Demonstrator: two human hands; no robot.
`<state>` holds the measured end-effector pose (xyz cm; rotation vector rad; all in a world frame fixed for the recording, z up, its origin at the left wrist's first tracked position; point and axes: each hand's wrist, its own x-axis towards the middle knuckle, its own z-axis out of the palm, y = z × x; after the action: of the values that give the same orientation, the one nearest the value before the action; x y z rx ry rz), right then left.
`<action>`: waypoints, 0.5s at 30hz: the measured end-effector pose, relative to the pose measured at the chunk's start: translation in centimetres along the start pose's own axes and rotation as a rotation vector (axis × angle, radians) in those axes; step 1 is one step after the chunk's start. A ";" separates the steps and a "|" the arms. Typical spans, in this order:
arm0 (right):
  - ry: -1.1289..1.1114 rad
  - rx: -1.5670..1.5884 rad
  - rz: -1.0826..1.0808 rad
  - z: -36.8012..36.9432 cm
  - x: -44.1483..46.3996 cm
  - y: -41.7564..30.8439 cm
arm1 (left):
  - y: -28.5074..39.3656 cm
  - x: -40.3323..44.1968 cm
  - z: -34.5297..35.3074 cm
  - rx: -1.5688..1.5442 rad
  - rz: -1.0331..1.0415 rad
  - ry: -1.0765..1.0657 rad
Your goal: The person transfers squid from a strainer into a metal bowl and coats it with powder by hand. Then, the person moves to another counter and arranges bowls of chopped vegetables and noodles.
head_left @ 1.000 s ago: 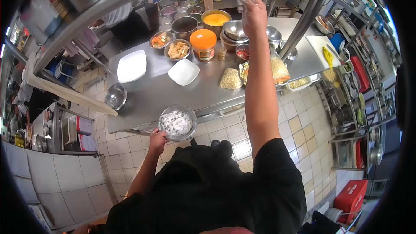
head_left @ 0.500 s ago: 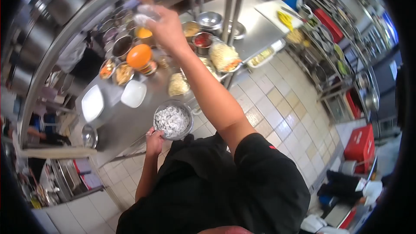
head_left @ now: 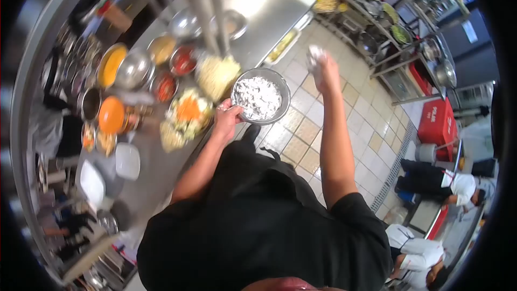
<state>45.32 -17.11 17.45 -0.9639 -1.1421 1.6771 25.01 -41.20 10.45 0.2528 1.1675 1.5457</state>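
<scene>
My left hand [head_left: 228, 119] grips the rim of a metal bowl [head_left: 286, 94] that holds white, flour-coated pieces [head_left: 259, 98]. To the right of the bowl, over the tiled floor, my right hand [head_left: 324, 70] is raised, its fingers coated in white; they are blurred, and I cannot make out whether they hold anything. Close to the bowl on the left lie a bag of noodles [head_left: 216, 78] and a plate of chopped vegetables with orange shreds [head_left: 188, 110].
A steel counter [head_left: 151, 170] carries an orange-lidded tub [head_left: 111, 115], a yellow-filled pot [head_left: 112, 66] and white dishes [head_left: 127, 161]. Shelving [head_left: 398, 64] and a red cooler [head_left: 435, 122] stand right. People in white tops [head_left: 463, 187] are at lower right.
The view has turned to the right. My right hand has come away from above the counter to over the floor. The bowl has moved right and up in view, still in my left hand.
</scene>
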 end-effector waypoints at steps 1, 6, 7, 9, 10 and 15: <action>0.082 -0.124 0.039 -5.6 1.0 2.3 | 0.3 2.6 2.0 0.005 -0.016 -0.016; 0.513 -0.079 0.318 -26.9 -7.9 9.0 | 1.6 15.0 10.2 -0.033 -0.003 -0.033; 0.489 -0.083 0.399 -33.4 -11.3 11.6 | 1.7 17.4 11.3 -0.039 -0.003 -0.035; 0.928 0.181 0.458 -38.3 -18.8 14.8 | 2.1 22.8 12.7 -0.007 0.038 -0.007; 1.016 0.140 0.546 -39.6 -22.3 15.6 | 2.5 25.1 13.7 -0.041 0.060 -0.015; 1.229 0.246 0.875 -43.8 -33.8 20.3 | 0.6 35.8 15.2 0.071 0.138 0.189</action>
<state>91.85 -40.56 -9.96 -2.0452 0.3591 1.2807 22.64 -3.00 3.54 0.2426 1.3789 1.6781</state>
